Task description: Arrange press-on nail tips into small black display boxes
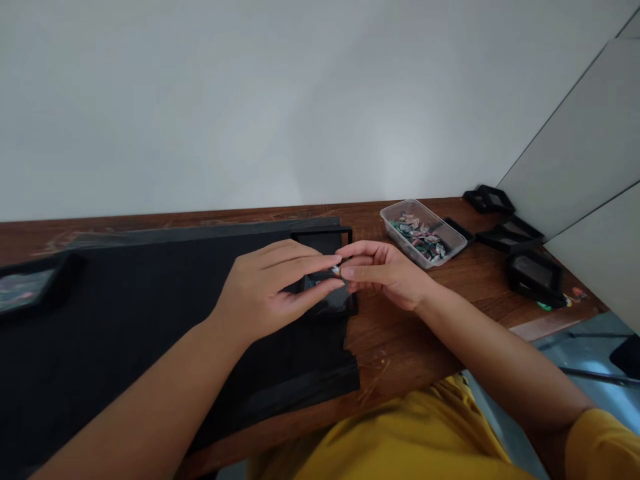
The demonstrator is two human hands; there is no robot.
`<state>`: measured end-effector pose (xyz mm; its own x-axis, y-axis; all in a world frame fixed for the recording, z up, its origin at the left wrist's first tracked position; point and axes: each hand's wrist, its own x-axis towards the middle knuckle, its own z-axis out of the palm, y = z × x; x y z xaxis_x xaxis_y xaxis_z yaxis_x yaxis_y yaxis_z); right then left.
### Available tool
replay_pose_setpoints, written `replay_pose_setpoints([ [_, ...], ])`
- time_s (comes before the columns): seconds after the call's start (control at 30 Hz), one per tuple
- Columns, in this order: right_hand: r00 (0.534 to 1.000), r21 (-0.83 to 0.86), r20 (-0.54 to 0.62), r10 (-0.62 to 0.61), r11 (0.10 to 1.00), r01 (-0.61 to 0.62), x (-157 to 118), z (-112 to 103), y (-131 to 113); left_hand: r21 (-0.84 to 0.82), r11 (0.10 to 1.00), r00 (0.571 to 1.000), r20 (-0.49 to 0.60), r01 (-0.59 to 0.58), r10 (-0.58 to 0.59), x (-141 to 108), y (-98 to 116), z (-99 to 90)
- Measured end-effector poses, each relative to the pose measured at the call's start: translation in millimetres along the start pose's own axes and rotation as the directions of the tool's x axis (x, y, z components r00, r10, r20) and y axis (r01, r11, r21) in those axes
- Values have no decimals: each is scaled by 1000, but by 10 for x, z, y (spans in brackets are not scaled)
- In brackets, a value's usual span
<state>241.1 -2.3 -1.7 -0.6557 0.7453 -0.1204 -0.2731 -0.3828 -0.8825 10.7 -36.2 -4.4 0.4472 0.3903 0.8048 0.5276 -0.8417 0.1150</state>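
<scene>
Desk of brown wood (400,333), seen from above, with a flat black mat (150,320) stretching from the centre toward nine o'clock. At the mat's three o'clock end lies a rectangular black frame (355,301), and just over it the bare left hand (270,280), from eight o'clock, meets the bare right hand (385,272), from four o'clock. The right fingers are pinched together on a tiny whitish piece (336,270), blurred and mostly hidden. The left thumb and index finger stand slightly parted around it; whether they touch it, I cannot tell. Between two and three o'clock from the hands sits a clear plastic rectangular tub (403,243) of small pink, green and white pieces (420,237). Farther out at three o'clock are several black box-like frames (535,273).
</scene>
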Motion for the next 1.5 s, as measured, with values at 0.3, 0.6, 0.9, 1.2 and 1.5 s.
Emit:
replay_pose_setpoints([
  [0.3, 998, 22, 8, 58, 998, -58, -10, 0, -15, -43, 998, 999, -26, 45, -46, 4, 9, -3],
  [0.6, 998, 16, 7, 66, 998, -66, 11, -13, 17, -83, 990, 994, -3, 110, -111, 42, 25, -54],
  [0.9, 999, -8, 41, 35, 999, -35, 21, -37, 64, -128, 990, 998, 14, 64, -62, 33, 13, -31],
  [1.2, 999, -12, 2, 44, 999, -44, 22, 13, 43, -133, 991, 999, 8, 32, -31, 50, 41, -41],
  [1.5, 1000, 2, 15, 10, 1000, -10, 16, -1, 40, -161, 984, 996, -19, 81, -85, 38, 50, -32],
])
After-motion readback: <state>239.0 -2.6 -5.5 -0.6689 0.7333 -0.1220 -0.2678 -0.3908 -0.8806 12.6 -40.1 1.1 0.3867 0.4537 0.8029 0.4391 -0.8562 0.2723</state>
